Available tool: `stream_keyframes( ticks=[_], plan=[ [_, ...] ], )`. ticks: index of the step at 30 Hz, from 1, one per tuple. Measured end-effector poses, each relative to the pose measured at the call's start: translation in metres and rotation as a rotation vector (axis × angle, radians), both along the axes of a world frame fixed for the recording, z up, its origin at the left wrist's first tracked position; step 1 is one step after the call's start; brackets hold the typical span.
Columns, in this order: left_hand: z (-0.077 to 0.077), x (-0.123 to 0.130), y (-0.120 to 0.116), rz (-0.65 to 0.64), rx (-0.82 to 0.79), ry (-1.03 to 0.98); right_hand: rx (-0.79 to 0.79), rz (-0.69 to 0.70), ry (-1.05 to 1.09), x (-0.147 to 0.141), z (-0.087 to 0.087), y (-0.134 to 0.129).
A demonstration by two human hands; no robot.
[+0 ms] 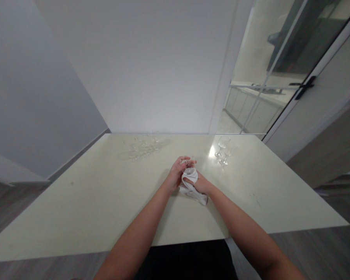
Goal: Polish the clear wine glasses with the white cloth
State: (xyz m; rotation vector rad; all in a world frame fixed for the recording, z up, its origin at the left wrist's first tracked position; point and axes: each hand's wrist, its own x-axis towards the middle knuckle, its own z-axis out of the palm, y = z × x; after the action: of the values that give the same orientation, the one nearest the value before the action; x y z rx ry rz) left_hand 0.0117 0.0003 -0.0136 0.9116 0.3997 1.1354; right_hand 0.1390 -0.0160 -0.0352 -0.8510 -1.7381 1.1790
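Held over the middle of the table is a clear stemmed glass (189, 170), its outline faint against the fingers. My left hand (174, 174) has its fingers wrapped round the glass from the left. A white cloth (196, 195) is bunched against the near end of the glass and hangs down toward the tabletop. My right hand (203, 184) grips the cloth from the right, pressing it against the glass; some of its fingers are hidden by the cloth.
The pale table (99, 210) reaches to a white wall. A cluster of clear glassware (144, 147) stands at the back left. Clear stemmed glasses (224, 142) stand at the back right. A glazed door with a black handle (306, 87) is beyond the table on the right.
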Motion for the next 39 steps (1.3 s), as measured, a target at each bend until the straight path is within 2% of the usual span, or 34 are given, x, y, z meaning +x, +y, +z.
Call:
stream_keyframes(
  ticks=[8,15,17,21,23,28,30,32,35,39],
  plan=[
    [0.004,-0.001,-0.005,-0.037,0.000,0.030,-0.021,-0.011,-0.022,0.001,0.005,-0.001],
    [0.000,0.002,0.001,0.172,0.092,0.148,-0.055,-0.015,0.068,-0.003,0.005,-0.001],
    [0.000,0.002,0.001,0.167,0.048,0.146,-0.127,-0.006,0.119,-0.002,0.006,-0.004],
    [0.001,0.002,-0.001,0.062,-0.044,0.060,-0.367,0.025,0.177,0.005,0.007,-0.009],
    [0.000,0.002,0.000,0.048,-0.056,0.056,-0.374,0.000,0.163,0.006,0.006,-0.009],
    [0.000,0.003,0.005,0.260,0.030,0.190,-0.113,-0.029,0.137,-0.003,0.008,0.001],
    [0.002,0.001,0.005,0.363,0.089,0.219,-0.078,-0.018,0.147,-0.006,0.011,0.004],
    [0.004,-0.002,0.005,0.445,0.154,0.226,-0.090,-0.040,0.160,-0.007,0.012,0.006],
    [0.009,-0.007,0.007,0.481,0.238,0.248,-0.152,-0.114,0.200,-0.006,0.008,0.007],
    [0.014,-0.014,0.012,0.532,0.310,0.258,-0.339,-0.200,0.323,-0.004,0.001,0.009]
  ],
)
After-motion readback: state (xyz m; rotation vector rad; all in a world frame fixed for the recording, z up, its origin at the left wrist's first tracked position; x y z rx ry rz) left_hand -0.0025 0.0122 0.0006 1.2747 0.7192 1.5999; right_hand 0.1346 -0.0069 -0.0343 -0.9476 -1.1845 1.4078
